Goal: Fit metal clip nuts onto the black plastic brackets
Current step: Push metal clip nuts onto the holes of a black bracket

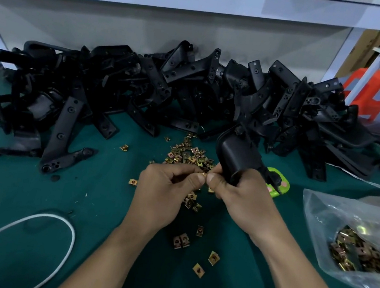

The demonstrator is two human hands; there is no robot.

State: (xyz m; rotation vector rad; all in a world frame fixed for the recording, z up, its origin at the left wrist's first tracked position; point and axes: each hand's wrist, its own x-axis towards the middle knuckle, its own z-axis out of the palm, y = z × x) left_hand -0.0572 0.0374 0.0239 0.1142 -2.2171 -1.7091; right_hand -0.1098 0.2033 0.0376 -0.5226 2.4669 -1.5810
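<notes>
Close beside right hand (238, 195), pinching a clip nut (201, 176) in left hand (165, 189); clutching a black bracket (237, 156) in the right. Mid-fit, seemingly. Next: squaring up, pressing home.

Black bracket (238, 159) held upright; brass clip nut (202, 175) pinched beside it.

One bag (352, 230), one cable (52, 216); brackets (184, 89), nuts (187, 155): many.

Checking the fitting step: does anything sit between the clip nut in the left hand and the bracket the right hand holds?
Nothing visible does. The left hand pinches the clip nut right beside the right hand gripping the bracket. Fingers hide the joint.
</notes>
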